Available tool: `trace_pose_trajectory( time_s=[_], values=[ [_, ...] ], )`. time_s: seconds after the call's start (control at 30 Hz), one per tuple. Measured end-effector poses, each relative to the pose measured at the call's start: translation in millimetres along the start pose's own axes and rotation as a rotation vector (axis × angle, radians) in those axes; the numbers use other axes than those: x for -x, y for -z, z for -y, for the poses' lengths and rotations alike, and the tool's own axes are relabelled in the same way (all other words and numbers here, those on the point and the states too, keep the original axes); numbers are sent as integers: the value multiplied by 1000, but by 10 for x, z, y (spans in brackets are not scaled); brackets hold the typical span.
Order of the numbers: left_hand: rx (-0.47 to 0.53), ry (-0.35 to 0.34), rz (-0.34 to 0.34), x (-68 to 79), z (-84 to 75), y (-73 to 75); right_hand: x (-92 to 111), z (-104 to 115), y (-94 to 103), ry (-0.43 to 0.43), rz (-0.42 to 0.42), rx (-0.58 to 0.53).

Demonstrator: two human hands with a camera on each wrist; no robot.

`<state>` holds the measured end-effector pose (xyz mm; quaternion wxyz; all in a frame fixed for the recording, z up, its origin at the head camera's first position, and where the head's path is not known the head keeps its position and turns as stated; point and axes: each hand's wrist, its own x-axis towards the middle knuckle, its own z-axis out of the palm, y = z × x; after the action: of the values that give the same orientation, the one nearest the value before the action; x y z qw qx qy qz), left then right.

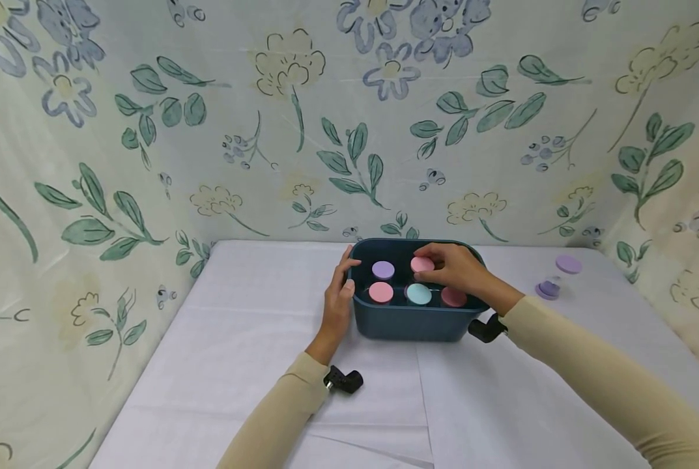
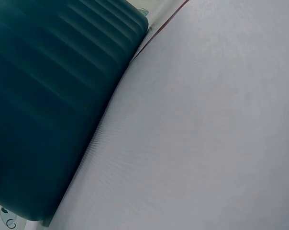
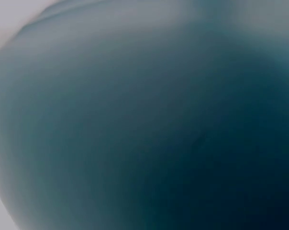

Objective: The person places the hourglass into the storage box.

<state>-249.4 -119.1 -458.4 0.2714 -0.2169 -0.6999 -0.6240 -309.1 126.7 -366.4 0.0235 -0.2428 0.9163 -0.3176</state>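
A dark teal bin point(image 1: 408, 324) stands near the far edge of the table, holding several round-capped pieces that look like sand timers. My left hand point(image 1: 339, 293) holds the bin's left end at the rim. Over the inside of the bin, my right hand point(image 1: 457, 268) pinches a pink-capped sand timer point(image 1: 422, 264). Around it in the bin show a purple cap point(image 1: 383, 270), a pink cap point(image 1: 381, 293), a light blue cap point(image 1: 419, 294) and a darker pink cap point(image 1: 453, 297). Their lower parts are mostly hidden. Both wrist views show mainly the bin's wall point(image 2: 53, 96), the right one blurred.
To the right of the bin, a purple-capped sand timer point(image 1: 551, 286) with a clear middle stands on the white-covered table point(image 1: 255, 339). A floral cloth point(image 1: 290, 163) hangs behind the table and along its sides.
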Motion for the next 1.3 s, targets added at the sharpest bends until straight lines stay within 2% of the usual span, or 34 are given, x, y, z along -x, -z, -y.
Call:
trace_pose_trajectory(
  time_s=[0.07,0.17,0.4,0.47,0.67,1.0,1.3],
  values=[
    [-7,-3,-2,2,98,-7,-7,1,-8,0,2,14],
    [-18,-3,-5,4,161,-12,-20,0,-22,0,5,25],
    [-12,-11,-3,10,163,-2,-22,10,-41,13,31,40],
    [-7,-10,6,9,102,10,-16,18,-41,15,42,39],
    [12,3,20,0,-257,42,-1,25,-49,12,48,36],
    [15,5,17,14,-281,33,17,27,-67,-12,50,31],
    [-32,-8,13,15,-287,34,19,12,-49,-5,54,36]
  ],
)
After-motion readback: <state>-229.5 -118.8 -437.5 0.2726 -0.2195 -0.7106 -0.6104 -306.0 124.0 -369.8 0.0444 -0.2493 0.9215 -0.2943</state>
